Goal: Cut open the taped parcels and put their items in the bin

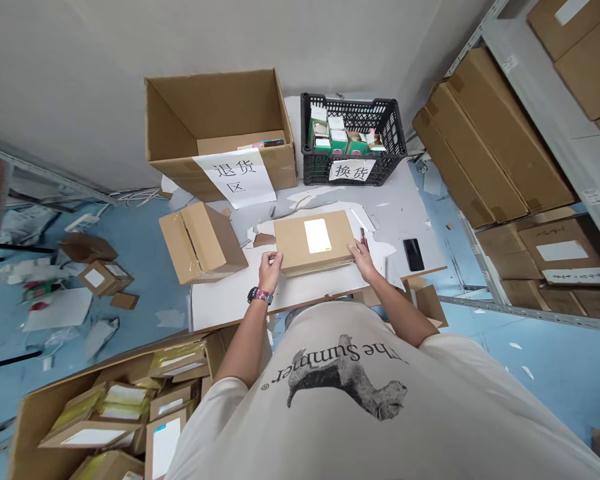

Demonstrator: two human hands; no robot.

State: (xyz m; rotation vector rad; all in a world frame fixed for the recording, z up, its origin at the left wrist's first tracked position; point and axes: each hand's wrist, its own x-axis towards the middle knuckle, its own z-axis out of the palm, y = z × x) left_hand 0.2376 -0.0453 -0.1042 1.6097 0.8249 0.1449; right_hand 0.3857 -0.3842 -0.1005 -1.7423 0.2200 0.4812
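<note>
A closed cardboard box [295, 241] with a white label [319, 236] on top lies on the white table [220, 303] in front of me. My left hand [270, 270] grips its near left corner, fingers closed against the side. At the right end, my right hand [364, 261] holds the box by its near corner. A small red-and-dark tool [363, 237], its kind unclear, lies just beyond my right hand. Torn paper and cardboard scraps are spread around the box.
Behind stand a large open carton [220, 107] with a paper sign and a black plastic crate [353, 170] of small green-and-white boxes. A taped carton [205, 243] sits left, a phone [413, 255] right. A big carton of parcels [35, 427] is lower left; shelves [540, 73] flank the right.
</note>
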